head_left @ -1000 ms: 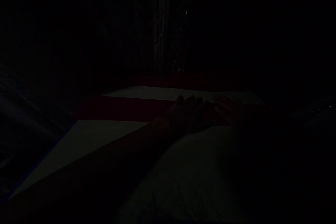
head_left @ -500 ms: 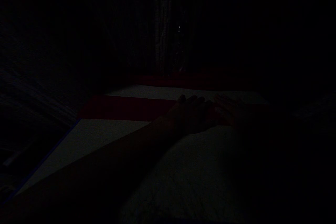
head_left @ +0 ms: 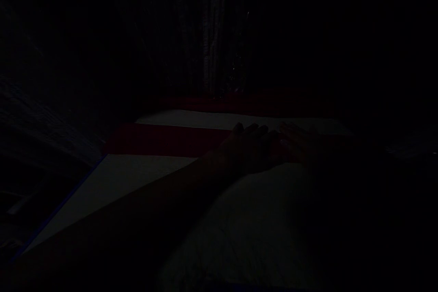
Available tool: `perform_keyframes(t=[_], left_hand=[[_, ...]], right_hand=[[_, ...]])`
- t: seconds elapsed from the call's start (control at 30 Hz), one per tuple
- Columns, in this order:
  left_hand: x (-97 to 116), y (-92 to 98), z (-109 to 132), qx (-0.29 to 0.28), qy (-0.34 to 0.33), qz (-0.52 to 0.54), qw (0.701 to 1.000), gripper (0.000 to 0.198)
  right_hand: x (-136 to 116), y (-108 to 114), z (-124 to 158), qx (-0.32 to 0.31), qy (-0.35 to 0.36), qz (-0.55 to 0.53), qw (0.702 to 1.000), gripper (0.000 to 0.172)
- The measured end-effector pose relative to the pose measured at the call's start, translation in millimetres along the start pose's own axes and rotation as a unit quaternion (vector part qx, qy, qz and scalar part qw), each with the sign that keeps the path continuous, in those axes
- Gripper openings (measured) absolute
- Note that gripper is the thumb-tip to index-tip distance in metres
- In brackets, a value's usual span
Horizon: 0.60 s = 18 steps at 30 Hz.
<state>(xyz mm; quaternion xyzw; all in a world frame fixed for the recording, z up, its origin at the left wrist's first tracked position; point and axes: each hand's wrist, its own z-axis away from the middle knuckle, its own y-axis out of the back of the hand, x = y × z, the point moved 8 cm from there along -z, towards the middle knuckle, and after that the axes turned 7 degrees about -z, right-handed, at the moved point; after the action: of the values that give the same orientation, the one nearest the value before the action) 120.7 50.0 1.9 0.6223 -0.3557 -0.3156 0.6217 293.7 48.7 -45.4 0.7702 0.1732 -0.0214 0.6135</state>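
The picture is very dark. Stretched out before me is a flat piece of what looks like cloth (head_left: 150, 140), with broad red and pale bands and a thin blue edge on the left. My left hand (head_left: 248, 148) rests on it around the red band, palm down and fingers apart. Just to the right lies my right hand (head_left: 297, 139), its fingers stretched out flat near the same band. Shadow swallows most of the right wrist and forearm. Nothing shows in either hand.
Vertical folds of a dark hanging, perhaps a curtain (head_left: 210, 50), rise beyond the far edge. A few small glints show beside them. At the lower left, a faint pale strip (head_left: 18, 204) lies past the blue edge. The right side is almost black.
Both hands stay in nearly the same place on the cloth. The picture is slightly darker, and the bright glints at the back have shifted.
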Motion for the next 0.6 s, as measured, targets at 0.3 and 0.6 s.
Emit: perform_keyframes(t=[0.3, 0.6], left_hand=[[0, -0.5, 0, -0.003, -0.002, 0.004, 1.000, 0.081], [-1, -0.6, 1, 0.019, -0.001, -0.003, 1.000, 0.078]], right_hand=[[3, 6, 5, -0.012, -0.023, -0.002, 1.000, 0.065], [-6, -2, -1, -0.010, -0.018, -0.005, 1.000, 0.070]])
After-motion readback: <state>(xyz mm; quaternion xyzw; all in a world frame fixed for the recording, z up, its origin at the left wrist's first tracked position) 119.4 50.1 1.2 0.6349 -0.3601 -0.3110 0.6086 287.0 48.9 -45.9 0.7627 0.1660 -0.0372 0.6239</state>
